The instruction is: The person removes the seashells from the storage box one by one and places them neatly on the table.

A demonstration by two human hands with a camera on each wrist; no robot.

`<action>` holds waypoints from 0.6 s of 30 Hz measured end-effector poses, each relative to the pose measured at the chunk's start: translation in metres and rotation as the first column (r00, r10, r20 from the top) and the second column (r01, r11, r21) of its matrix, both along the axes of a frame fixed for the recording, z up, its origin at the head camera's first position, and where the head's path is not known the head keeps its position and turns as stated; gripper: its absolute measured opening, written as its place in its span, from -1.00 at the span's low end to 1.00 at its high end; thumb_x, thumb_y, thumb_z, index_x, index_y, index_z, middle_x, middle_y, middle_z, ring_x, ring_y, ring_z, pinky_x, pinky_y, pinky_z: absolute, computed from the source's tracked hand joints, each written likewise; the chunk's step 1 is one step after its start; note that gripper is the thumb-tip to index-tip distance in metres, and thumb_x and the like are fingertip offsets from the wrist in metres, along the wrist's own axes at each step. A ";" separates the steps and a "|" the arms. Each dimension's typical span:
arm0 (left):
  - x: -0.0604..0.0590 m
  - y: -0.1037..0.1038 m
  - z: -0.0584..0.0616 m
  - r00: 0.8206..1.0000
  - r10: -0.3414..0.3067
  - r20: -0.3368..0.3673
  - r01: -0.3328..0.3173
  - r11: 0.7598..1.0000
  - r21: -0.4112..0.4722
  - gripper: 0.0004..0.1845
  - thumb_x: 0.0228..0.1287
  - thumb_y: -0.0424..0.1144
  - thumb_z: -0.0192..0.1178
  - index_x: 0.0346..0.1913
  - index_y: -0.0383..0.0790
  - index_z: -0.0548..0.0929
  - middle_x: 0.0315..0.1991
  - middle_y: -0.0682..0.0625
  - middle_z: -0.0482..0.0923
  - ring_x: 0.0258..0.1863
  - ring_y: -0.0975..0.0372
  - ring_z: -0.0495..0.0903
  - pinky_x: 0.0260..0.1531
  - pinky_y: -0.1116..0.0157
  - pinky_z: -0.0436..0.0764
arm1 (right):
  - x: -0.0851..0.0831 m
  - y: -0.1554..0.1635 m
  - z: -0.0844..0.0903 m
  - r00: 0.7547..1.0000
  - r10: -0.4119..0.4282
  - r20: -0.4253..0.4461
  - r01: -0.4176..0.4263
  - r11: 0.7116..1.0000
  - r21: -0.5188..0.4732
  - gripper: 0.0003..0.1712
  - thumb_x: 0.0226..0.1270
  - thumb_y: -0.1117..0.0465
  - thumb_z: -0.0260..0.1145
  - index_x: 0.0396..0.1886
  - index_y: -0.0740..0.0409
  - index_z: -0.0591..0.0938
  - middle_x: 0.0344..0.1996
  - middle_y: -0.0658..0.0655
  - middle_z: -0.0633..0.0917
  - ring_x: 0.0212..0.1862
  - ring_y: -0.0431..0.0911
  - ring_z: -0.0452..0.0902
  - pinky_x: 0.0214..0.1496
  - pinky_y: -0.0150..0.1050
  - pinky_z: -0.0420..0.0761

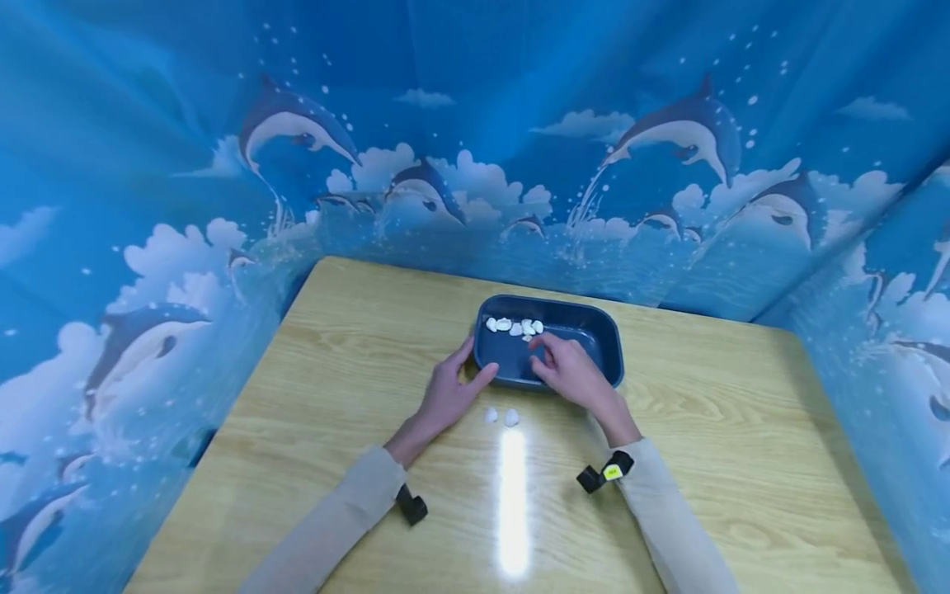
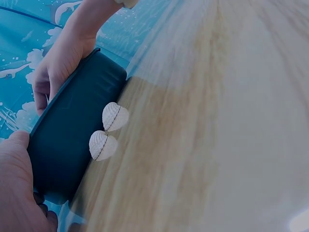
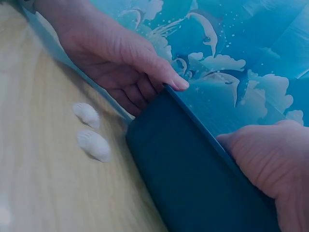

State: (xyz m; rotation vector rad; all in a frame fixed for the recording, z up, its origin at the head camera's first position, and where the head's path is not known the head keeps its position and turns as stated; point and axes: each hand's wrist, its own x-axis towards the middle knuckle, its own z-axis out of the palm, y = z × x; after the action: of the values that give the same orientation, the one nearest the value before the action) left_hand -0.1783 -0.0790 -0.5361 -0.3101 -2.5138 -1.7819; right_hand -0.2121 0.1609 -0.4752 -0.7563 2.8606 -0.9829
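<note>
A dark blue rectangular tray point(image 1: 512, 375) sits on the table with several white seashells point(image 1: 515, 328) along its far left inside. My left hand point(image 1: 451, 392) grips the tray's near left corner, thumb at the front rim and fingers along the side; the right wrist view shows that thumb on the rim point(image 3: 186, 104). Inside the tray my right hand point(image 1: 571, 371) reaches over the near side, index fingertip right at the shells and thumb apart from it. Nothing shows between them. Two ribbed white shells point(image 2: 115, 117) lie on the table just in front of the tray.
The wooden table point(image 1: 356, 371) extends to both sides of the tray and toward me. A blue curtain with dolphins point(image 1: 445, 231) hangs close behind the table and along its sides. A bright light reflection point(image 1: 513, 503) lies on the tabletop.
</note>
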 end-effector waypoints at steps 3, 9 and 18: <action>0.000 0.000 -0.001 1.000 0.003 -0.006 -0.003 1.000 0.005 -0.17 0.49 0.09 0.28 0.62 -0.19 0.20 0.61 -0.12 0.17 0.60 0.13 0.17 0.56 0.09 0.24 | -0.009 -0.002 0.001 0.999 -0.010 0.031 0.009 0.998 0.056 -0.75 0.49 0.28 0.31 0.08 0.27 0.67 -0.69 -0.04 0.43 -0.66 -0.16 0.30 -0.61 -0.31 0.25; -0.001 0.000 -0.002 1.000 -0.008 -0.020 0.009 1.000 0.013 -0.17 0.49 0.08 0.28 0.62 -0.17 0.18 0.61 -0.08 0.15 0.59 0.20 0.17 0.56 0.18 0.22 | -0.029 -0.006 0.001 0.994 -0.006 0.111 -0.015 0.983 0.182 -0.64 0.51 0.22 0.30 0.21 0.25 0.62 -0.61 0.00 0.52 -0.58 -0.13 0.40 -0.56 -0.27 0.36; 0.000 0.000 0.000 1.000 -0.024 -0.011 0.024 1.000 0.002 -0.17 0.51 0.09 0.25 0.63 -0.19 0.16 0.62 -0.08 0.12 0.60 0.16 0.14 0.56 0.12 0.21 | -0.053 -0.015 0.002 0.986 0.005 0.165 -0.045 0.970 0.239 -0.53 0.56 0.18 0.28 0.35 0.24 0.53 -0.49 0.07 0.60 -0.51 -0.09 0.44 -0.45 -0.21 0.43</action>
State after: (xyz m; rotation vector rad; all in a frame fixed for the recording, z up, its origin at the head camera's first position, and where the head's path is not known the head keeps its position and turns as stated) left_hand -0.1785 -0.0786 -0.5365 -0.3500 -2.5115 -1.7856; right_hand -0.2655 0.1459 -0.4736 -0.6553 2.7509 -0.6423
